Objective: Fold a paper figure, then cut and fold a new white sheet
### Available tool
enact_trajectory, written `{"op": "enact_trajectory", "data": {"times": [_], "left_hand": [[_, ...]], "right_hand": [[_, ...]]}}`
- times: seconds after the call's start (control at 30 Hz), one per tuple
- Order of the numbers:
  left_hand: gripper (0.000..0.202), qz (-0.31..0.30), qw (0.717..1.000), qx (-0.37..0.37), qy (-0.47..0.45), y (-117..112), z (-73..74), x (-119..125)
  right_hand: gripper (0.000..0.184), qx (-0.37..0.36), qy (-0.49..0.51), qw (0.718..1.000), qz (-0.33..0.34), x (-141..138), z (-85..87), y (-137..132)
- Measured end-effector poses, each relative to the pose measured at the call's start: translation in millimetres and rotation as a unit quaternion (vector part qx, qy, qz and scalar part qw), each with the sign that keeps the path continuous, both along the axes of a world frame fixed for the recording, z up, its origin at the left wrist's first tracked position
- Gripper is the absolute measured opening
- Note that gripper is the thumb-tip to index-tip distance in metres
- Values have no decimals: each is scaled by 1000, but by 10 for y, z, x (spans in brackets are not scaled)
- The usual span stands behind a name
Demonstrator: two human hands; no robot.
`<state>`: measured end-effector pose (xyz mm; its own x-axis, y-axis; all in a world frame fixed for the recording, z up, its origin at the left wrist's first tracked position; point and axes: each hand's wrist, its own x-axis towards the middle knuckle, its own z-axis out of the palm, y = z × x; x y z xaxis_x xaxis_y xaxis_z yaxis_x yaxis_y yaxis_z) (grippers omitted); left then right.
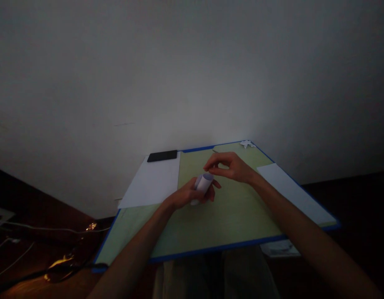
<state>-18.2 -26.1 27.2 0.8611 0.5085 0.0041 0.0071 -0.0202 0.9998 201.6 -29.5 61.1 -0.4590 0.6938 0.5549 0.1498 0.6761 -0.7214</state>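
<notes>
My left hand [185, 195] is wrapped round a rolled white paper tube [205, 184], its open end tilted up and to the right. Just above that end, my right hand [227, 165] has thumb and forefinger pinched together at the tube's rim. Whether anything small sits in the pinch is too dark to tell. Both hands are over the middle of a pale green tabletop [229, 220] edged in blue. Behind the right hand, the tip of a thin dark object [215, 150] shows; its kind cannot be made out.
White sheets lie at left [154, 185] and right [291, 191]. A flat black rectangular object [162, 156] rests on the left sheet's far edge. Crumpled paper scraps [247, 144] sit in the far right corner. A wall [192, 83] stands behind; cables [55, 227] run at left.
</notes>
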Motion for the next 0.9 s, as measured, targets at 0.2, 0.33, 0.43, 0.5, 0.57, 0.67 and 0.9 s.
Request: {"op": "enact_trajectory", "data": {"times": [0.2, 0.33, 0.43, 0.5, 0.57, 0.67, 0.9], "left_hand": [[58, -31, 999, -11, 14, -5, -18, 3], [58, -38, 999, -18, 3, -13, -18, 3], [59, -26, 1000, -10, 0, -13, -8, 0], [60, -19, 1000, -7, 1, -11, -2, -2], [61, -17, 1000, -7, 4, -7, 0, -4], [60, -15, 1000, -5, 7, -2, -5, -6], [60, -16, 1000, -19, 16, 11, -4, -22]], "right_hand": [[12, 18, -14, 999, 36, -25, -24, 19], [13, 13, -25, 999, 37, -17, -33, 38], [14, 7, -36, 999, 24, -15, -30, 41], [15, 0, -43, 999, 17, -18, -26, 39], [15, 0, -51, 999, 8, -19, -24, 37], [14, 9, -66, 998, -2, -10, -26, 40], [16, 10, -87, 996, -4, 30, -30, 34]]}}
